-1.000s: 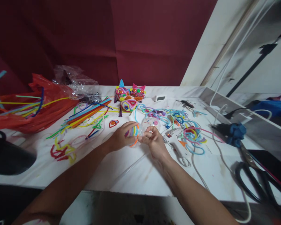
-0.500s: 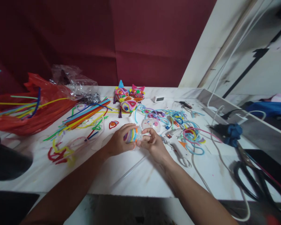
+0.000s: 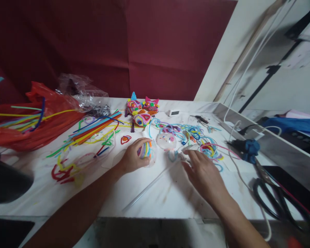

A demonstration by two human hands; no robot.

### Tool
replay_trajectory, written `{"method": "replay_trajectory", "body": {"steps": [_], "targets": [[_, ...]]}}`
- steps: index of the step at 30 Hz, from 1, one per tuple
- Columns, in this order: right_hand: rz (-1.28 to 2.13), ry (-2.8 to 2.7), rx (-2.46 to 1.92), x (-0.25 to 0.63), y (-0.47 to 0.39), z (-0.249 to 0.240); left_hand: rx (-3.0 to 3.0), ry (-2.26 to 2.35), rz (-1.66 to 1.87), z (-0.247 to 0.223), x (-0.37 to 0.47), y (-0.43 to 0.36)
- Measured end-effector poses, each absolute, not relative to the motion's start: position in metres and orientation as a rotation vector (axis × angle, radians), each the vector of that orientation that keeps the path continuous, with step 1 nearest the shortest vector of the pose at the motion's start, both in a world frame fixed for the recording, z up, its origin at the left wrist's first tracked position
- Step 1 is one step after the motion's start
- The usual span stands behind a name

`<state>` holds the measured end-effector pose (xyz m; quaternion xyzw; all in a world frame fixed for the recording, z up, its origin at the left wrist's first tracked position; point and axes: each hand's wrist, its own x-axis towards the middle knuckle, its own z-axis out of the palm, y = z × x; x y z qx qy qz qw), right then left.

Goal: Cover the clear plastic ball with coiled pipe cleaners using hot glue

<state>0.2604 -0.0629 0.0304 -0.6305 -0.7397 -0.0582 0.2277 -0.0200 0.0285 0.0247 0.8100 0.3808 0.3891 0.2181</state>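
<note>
Gripping a rainbow-striped piece (image 3: pixel 145 150) in the left hand (image 3: pixel 133 155), right hand (image 3: pixel 204 170) beside coloured coils (image 3: pixel 212 148), its grip unclear.

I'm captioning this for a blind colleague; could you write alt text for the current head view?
A left hand holds a clear round form with rainbow-coloured strips over a white marbled table; the right hand hovers nearby, among colourful fuzzy craft stems.
</note>
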Motion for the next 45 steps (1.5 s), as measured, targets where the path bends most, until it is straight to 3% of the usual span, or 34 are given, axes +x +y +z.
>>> {"method": "replay_trajectory", "body": {"steps": [3, 7, 13, 20, 27, 34, 45], "targets": [[-0.330, -2.110, -2.079, 0.287, -0.077, 0.015, 2.244, 1.053, 1.072, 0.026, -0.020, 0.027], [-0.160, -2.072, -2.373, 0.299, -0.085, 0.004, 2.262, 1.055, 1.086, 0.027, -0.019, 0.026], [0.110, -1.921, -2.464, 0.293, -0.070, 0.016, 2.292, 1.017, 1.090, 0.025, -0.021, 0.028], [0.126, -1.868, -2.482, 0.288, -0.053, 0.014, 2.237, 1.039, 1.075, 0.024, -0.023, 0.031], [0.088, -1.821, -2.404, 0.293, -0.064, 0.020, 2.126, 1.077, 1.059, 0.027, -0.021, 0.028], [0.055, -1.337, -2.036, 0.319, -0.087, 0.029, 2.073, 1.105, 1.081, 0.030, -0.019, 0.023], [0.159, -1.267, -1.652, 0.306, -0.065, 0.021, 2.048, 1.117, 1.081, 0.033, -0.021, 0.025]]}}
